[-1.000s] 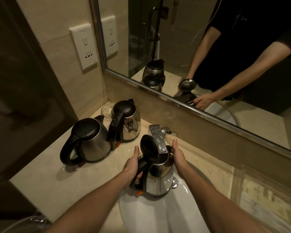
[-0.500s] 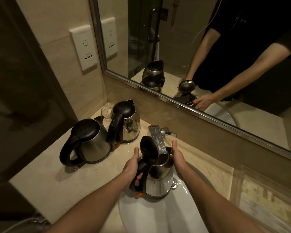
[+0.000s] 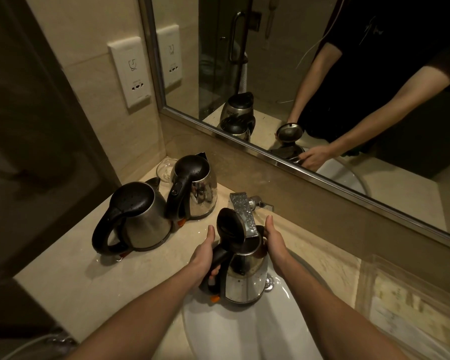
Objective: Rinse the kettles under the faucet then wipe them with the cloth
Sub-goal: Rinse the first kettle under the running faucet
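We've got the open kettle held upright over the white sink, tucked right under the faucet. The end of the spout sits just above the kettle's mouth. Its black lid is flipped up and stands nearly upright in front of the faucet. Honestly we can't tell from this angle whether any water is running, or whether the base touches the basin.

Our left hand is wrapped round the black handle, fingers curled under it, thumb sticking up. Our right hand is on the opposite side of the steel body, up near the rim, thumb up too. Its fingers go round the far side, and the mirror shows them curled on the kettle, so both hands are gripping it.

The other two are parked on the beige counter to the left, lids closed. The big kettle is nearer us with its handle looping out to the left. The back kettle stands just beside it, toward the wall under the mirror. Both lids have little droplets on them.

A small glass dish sits in the corner behind them. There's a white wall socket on the tiles above, and a clear tray lies on the counter at the far right.
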The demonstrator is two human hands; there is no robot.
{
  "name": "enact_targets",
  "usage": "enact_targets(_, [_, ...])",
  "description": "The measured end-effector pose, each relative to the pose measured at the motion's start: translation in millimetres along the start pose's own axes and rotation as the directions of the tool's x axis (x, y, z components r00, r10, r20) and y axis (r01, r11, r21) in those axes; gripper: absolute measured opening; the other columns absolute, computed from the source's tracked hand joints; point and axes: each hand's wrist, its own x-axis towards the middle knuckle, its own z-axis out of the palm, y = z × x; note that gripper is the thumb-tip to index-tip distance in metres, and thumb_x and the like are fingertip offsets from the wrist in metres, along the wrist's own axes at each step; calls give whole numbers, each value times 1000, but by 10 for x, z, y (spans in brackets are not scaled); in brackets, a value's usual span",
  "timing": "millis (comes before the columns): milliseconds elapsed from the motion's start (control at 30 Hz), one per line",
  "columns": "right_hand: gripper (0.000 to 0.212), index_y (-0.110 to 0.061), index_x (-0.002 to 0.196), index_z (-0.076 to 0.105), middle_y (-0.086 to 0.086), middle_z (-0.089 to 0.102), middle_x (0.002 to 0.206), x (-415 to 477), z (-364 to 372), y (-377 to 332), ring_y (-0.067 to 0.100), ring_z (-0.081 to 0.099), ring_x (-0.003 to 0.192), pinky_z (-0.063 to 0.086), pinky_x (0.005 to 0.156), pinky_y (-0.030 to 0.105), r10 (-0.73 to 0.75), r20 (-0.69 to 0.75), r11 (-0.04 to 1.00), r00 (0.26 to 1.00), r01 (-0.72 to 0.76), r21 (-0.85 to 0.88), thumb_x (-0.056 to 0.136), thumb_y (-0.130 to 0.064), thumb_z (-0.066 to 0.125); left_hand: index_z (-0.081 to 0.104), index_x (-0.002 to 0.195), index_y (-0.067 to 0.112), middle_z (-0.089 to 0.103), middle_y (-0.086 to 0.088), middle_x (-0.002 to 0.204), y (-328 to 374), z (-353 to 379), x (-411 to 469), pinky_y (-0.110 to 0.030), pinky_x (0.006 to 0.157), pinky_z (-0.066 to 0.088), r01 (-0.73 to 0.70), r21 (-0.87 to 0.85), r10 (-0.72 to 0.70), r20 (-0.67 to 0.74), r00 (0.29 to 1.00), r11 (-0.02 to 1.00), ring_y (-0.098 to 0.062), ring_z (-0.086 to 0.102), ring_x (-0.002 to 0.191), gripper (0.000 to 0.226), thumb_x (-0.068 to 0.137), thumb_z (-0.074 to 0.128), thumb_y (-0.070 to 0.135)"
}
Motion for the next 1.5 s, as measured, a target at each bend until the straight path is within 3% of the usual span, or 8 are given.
enact_targets(100, [69,0,125,58,21,56,134,16,-4,5,29,56,118,38,79,24,-14,3,1000,1000,14,28,103,-50,16,46,143,-2,47,-3,48,-1,-3,-2,-23,43,39,-6,-1,6,7,1000,1000,-13,43,36,100,91,19,78])
enact_targets(233, [63,-11,104,63,17,62,125,55,-7,27,6,56,72,42,72,20,-46,-9,998,999,47,47,103,-52,16,49,140,-3,47,-3,48,-11,-4,9,-24,44,39,-10,0,10,18,1000,1000,-13,43,37,100,91,19,79])
enact_targets(400, [63,-13,103,64,-1,63,89,84,-16,60,5,54,78,35,90,29,-48,-21,997,999,49,58,102,-54,16,48,141,-2,48,-3,49,-15,-5,10,-24,44,39,-13,1,13,28,1000,1000,-14,43,37,99,91,19,78])
enact_targets(800, [59,-20,89,63,-7,61,81,163,-24,115,3,53,76,35,91,31,-67,-40,997,997,69,45,101,-55,17,47,142,-1,48,-3,48,-30,-10,30,-24,46,39,-3,-6,4,38,999,1000,-15,44,39,100,90,18,80])
enact_targets(900, [57,-22,86,61,-7,59,80,176,-29,123,4,52,75,34,91,31,-66,-44,996,997,68,51,102,-54,17,66,108,-3,47,-3,48,-30,-9,64,-26,49,39,-6,11,6,42,999,1000,-15,44,39,100,85,21,83])
enact_targets(1000, [61,-19,89,64,-6,62,81,182,-28,118,4,54,75,37,88,31,-63,-29,997,998,64,39,101,-56,17,59,71,12,47,-3,48,-18,6,65,-27,51,39,5,30,-6,36,999,1000,-15,43,39,82,85,21,83])
enact_targets(1133, [63,-18,89,65,-6,63,80,183,-26,111,5,56,74,42,71,24,-48,-26,998,998,49,33,101,-56,16,60,126,-2,48,-3,48,-36,-17,88,-25,48,41,7,27,-8,28,1000,1000,-14,44,38,102,87,20,83])
enact_targets(1500, [58,-16,95,61,-7,60,79,172,-7,103,4,54,70,40,66,16,-56,-26,997,998,57,52,102,-53,17,44,144,-1,48,-4,48,-16,-22,33,-26,47,39,8,17,-8,22,1000,1000,-15,43,38,103,89,20,82])
